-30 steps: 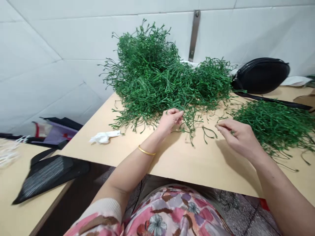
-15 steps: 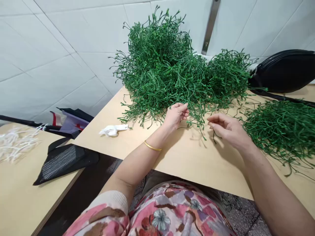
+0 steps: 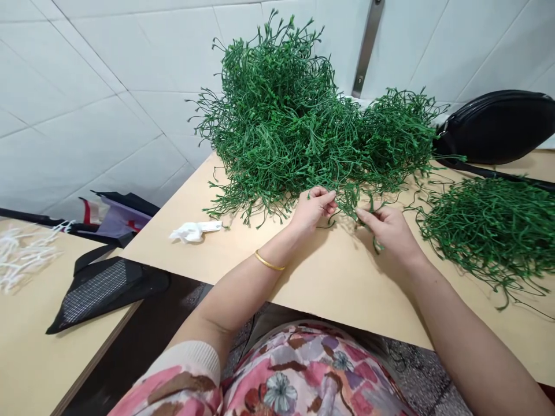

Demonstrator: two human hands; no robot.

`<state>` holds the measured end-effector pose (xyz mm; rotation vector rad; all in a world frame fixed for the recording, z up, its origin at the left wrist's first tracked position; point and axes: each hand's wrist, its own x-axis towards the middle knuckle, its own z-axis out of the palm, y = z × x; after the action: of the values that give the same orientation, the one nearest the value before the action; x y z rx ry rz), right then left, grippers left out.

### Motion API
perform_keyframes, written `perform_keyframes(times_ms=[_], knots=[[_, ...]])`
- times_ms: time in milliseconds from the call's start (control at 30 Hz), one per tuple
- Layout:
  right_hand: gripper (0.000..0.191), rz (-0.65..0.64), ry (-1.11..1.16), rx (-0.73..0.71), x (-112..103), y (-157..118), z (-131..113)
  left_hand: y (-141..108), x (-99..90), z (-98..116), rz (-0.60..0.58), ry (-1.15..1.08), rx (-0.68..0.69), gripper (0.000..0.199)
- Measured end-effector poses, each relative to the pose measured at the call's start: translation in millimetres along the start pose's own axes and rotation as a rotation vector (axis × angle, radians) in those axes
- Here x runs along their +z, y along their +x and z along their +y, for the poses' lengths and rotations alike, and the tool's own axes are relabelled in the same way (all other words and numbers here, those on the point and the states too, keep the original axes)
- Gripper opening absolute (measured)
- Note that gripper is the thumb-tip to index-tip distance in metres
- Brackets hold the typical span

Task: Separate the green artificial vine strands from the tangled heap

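Left hand pinches wiry green sprigs at twelve o'clock; right hand clamps the same tangle.

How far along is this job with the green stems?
Looks done: a smaller pile of green stems sits apart at the right of the tabletop. In hand: the left hand and right hand pinch strands at the edge of the big heap. Left: that much larger heap.

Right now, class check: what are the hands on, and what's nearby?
Left hand pinching stems at pile's edge. Right hand at same stems. Smaller pile to the right.
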<state>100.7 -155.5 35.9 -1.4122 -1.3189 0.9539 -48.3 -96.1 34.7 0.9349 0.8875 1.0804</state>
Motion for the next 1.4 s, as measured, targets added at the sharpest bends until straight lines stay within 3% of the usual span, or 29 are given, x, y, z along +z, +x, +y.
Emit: perform_keyframes(times_ms=[100, 200, 467, 567, 733, 933, 1200, 1267, 1400], knots=[[0.026, -0.029, 0.425, 0.233, -4.9, 5.0, 0.5, 1.3, -0.8, -2.3, 0.006, 0.013, 0.008, 0.027], [0.029, -0.038, 0.619, 0.352, -7.0, 6.5, 3.0, 2.1, -1.3, -2.8, -0.017, 0.034, 0.008, 0.028], [0.035, 0.056, 0.488, 0.095, 4.3, 5.2, 11.3, -9.9, 4.7, -5.3, -0.318, 0.203, -0.111, 0.026], [0.036, 0.047, 0.413, 0.053, 7.3, 4.6, 14.1, -13.5, 11.9, -11.1, -0.255, 0.211, -0.091, 0.02], [0.041, -0.009, 0.449, 0.176, 2.6, 3.8, 12.4, -8.1, 18.0, -17.0, -0.099, 0.072, -0.16, 0.017], [0.03, -0.149, 0.535, 0.193, -4.4, 3.1, 7.9, -4.1, 11.7, -19.3, -0.197, -0.181, -0.338, 0.009], [0.022, -0.079, 0.425, 0.139, 1.3, 2.2, 8.0, -10.3, 10.1, -19.6, -0.346, -0.11, -0.263, 0.009], [0.021, -0.067, 0.49, 0.154, 1.1, 3.3, 9.5, -9.6, 9.0, -18.3, -0.341, -0.133, -0.274, 0.011], [0.021, -0.035, 0.634, 0.227, 0.6, 4.0, 10.3, -7.5, 7.8, -13.9, -0.206, -0.216, -0.255, 0.013]])
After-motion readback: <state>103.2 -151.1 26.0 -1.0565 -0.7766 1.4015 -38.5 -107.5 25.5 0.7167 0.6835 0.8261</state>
